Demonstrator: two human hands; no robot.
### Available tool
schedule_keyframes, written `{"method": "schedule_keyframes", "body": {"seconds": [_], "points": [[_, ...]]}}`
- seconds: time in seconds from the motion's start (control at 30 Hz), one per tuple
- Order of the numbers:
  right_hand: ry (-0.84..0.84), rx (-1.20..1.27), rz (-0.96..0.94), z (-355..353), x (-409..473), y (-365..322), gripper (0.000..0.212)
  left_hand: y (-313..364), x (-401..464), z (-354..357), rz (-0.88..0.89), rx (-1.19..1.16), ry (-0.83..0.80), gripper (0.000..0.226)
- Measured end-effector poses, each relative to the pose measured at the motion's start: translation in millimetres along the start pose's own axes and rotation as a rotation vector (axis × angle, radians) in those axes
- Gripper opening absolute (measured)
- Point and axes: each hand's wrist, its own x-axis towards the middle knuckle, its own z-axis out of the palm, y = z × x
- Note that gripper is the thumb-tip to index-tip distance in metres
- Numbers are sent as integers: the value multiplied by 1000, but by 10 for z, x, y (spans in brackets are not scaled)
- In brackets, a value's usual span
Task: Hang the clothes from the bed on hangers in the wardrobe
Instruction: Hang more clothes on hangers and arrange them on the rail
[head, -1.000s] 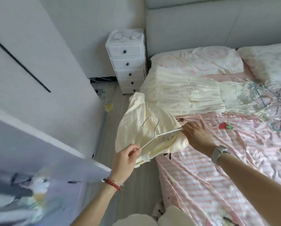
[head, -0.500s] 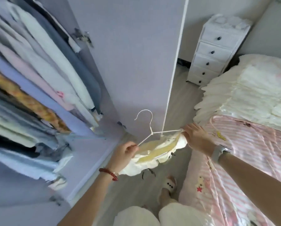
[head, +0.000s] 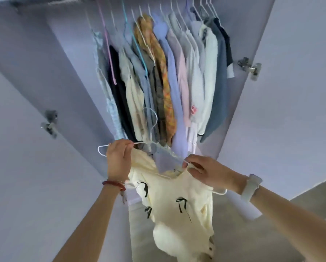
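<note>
**Head view: cream top held on its hanger before the open wardrobe**

Head camera, lower centre of the frame: a cream top (head: 179, 201) with small black bows hangs slack from a white wire hanger (head: 152, 142), clear of the floor. The left hand (head: 118, 157), a red bead bracelet (head: 114, 183) at its wrist, is closed around one end of the hanger, likely to steady it. The right hand (head: 207, 171), below a pale wristwatch (head: 251, 187), pinches the top's neckline at the hanger's other arm, apparently seating the shoulder so the fabric won't slip. The hook points up toward the wardrobe. Beyond, in the upper centre, shirts (head: 168, 82) crowd the rail (head: 69, 0); between two open doors, the freer gap appears at the row's left end.
</note>
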Motion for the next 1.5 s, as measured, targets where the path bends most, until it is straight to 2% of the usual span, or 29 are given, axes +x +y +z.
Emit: {"method": "schedule_keyframes", "body": {"seconds": [0.1,0.17,0.23,0.4,0.53,0.7,0.77,0.9,1.0,1.13,1.27,1.37,1.5], "points": [[-9,114,-121,48,532,-430,14,-164,344,-343,36,96,147,17],[26,152,-170,119,890,-694,19,-232,595,-554,-34,133,212,21],[74,206,-203,197,1229,-927,14,-252,809,-749,-105,84,296,27],[168,387,-288,254,2083,-1425,17,-161,1280,-1110,-98,18,477,26],[188,526,-256,247,2754,-1718,18,20,1718,-1374,28,50,578,26],[282,592,-260,93,3428,-1980,19,218,2308,-1571,199,305,674,47],[333,607,-260,26,3639,-2087,21,256,2480,-1579,230,424,675,57],[410,644,-256,-74,4018,-2256,25,224,2768,-1603,181,625,630,69],[506,616,-223,-129,4314,-2326,27,130,2928,-1604,143,673,566,72],[598,526,-111,-174,4680,-2297,29,-7,3013,-1599,169,693,603,80],[585,489,-23,-76,4826,-2183,28,-57,3063,-1567,196,678,655,83],[619,428,-95,-34,4798,-2060,25,-65,3069,-1554,201,660,653,82],[512,380,-149,-67,4660,-1947,38,-14,3038,-1556,197,620,630,81]]}}
